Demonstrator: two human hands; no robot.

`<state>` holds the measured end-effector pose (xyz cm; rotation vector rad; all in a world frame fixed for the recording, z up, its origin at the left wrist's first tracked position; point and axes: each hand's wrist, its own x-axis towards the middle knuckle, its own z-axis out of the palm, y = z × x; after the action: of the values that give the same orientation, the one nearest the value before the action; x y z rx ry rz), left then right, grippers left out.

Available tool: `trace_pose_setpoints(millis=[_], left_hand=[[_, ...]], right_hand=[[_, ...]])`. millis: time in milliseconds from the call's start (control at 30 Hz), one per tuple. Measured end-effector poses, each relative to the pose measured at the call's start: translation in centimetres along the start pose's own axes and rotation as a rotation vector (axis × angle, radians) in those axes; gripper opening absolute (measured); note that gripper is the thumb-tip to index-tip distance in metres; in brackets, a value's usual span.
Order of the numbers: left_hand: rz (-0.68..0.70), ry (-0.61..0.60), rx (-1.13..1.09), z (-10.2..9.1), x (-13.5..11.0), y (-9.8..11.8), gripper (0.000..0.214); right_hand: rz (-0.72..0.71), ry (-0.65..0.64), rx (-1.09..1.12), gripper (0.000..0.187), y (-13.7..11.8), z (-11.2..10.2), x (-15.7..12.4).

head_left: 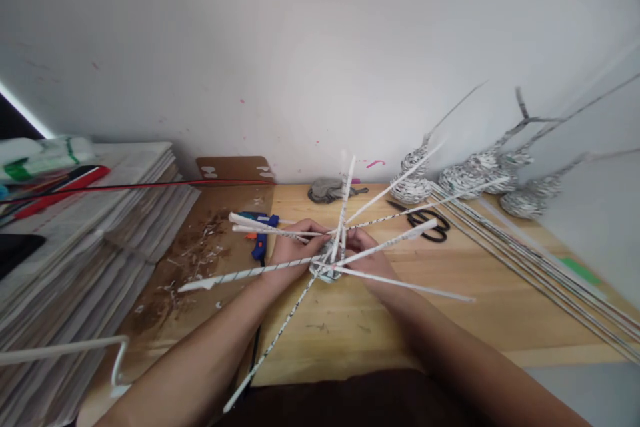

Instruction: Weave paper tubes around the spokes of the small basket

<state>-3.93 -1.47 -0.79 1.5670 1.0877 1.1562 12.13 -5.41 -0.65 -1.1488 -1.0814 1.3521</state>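
Workpiece: you held one woven hub (327,267) of rolled paper tubes just above the near-centre of the wooden table (350,327), between both hands. Your left hand (293,245) gripped it from the left, fingers curled and pressed together against the bundle. Your right hand (369,250) closed on it from the right in like fashion, though its fingertips were hidden behind the tubes. In my judgement the work stood at an early stage. Only a small, tight knot of weaving showed at the centre, and the spokes (250,273) ran bare for nearly their whole length, fanning out to every side, so the greater part of the weaving was not yet done. I counted about nine spoke ends, but crossings at the hub prevented a firmer figure. One blue glue gun (260,235) lay just left of your left hand, partly under two spokes. One pair of black scissors (429,223) lay to the right, beyond your right hand. One grey cloth (327,190) sat at the far edge against the wall. At the far right stood at least five woven pieces (413,183) with long tails, which overlapped too much for an exact tally. A bundle of spare tubes (525,255) lay along the right side, too closely packed to count. One stack of newspapers (100,233) occupied the left, beside one brown board (200,260) littered with scraps.
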Motion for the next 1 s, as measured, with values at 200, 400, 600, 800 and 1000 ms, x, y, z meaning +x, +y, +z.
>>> trace_pose_setpoints(millis=[200, 400, 600, 800, 1000], left_hand=[[-0.079, -0.036, -0.074, 0.2, -0.1, 0.5, 0.013], [-0.12, -0.164, -0.059, 0.0, 0.0, -0.4, 0.018], [-0.013, -0.205, 0.029, 0.2, -0.4, 0.3, 0.016], [-0.06, -0.052, -0.104, 0.7, -0.6, 0.9, 0.014], [-0.019, 0.021, -0.075, 0.7, -0.7, 0.9, 0.012]], right_hand=[[-0.212, 0.027, -0.528, 0.014, -1.0, -0.8, -0.7], [-0.603, -0.049, -0.943, 0.019, -1.2, -1.4, -0.9], [-0.612, 0.086, -0.555, 0.011, -0.9, 0.3, -1.1], [-0.414, 0.331, -0.236, 0.021, -2.2, 0.5, -0.9], [-0.261, 0.35, -0.205, 0.031, -2.1, -0.7, -0.2]])
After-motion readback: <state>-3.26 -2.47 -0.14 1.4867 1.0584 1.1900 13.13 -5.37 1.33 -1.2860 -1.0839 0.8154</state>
